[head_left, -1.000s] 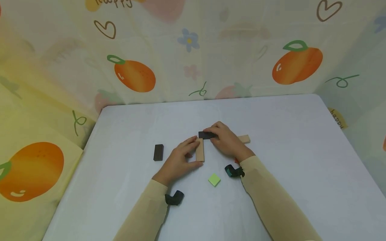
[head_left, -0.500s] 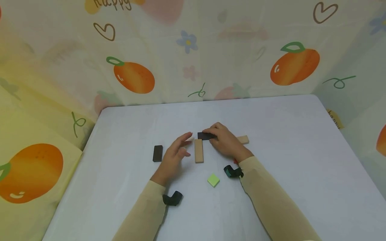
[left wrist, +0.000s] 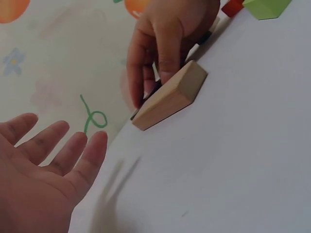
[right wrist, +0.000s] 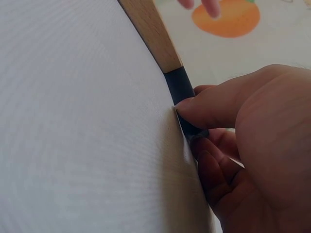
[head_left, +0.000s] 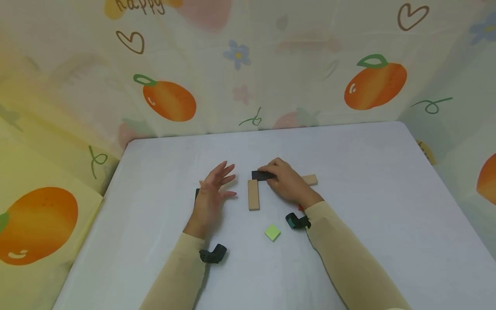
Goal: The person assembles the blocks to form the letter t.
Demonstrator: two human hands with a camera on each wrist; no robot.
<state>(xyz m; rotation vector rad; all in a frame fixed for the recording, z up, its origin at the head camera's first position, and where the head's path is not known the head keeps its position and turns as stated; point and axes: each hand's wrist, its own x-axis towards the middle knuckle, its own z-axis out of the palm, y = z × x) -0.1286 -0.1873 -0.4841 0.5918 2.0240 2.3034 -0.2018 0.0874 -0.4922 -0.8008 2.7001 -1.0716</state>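
My right hand (head_left: 286, 183) pinches a black block (head_left: 260, 175) between thumb and fingers, low at the table surface. Just in front of that block's left end lies a plain wooden block (head_left: 253, 195), seen close in the left wrist view. The right wrist view shows the black block (right wrist: 180, 86) end against the wooden block (right wrist: 153, 36). My left hand (head_left: 209, 200) is off to the left with fingers spread, holding nothing. It partly covers a second black block (head_left: 196, 194). In the left wrist view the left palm (left wrist: 43, 179) faces the wooden block across a gap.
Another wooden block (head_left: 310, 179) lies behind the right wrist. A light green square block (head_left: 272, 233) sits between the forearms. A red block (left wrist: 233, 7) is mostly hidden by the right arm. The white table (head_left: 360, 172) backs onto a patterned cloth (head_left: 294, 77).
My left hand has let go of the upright-lying wooden block and moved left, over the second black block, its fingers spreading. The right hand keeps its pinch on the black block.
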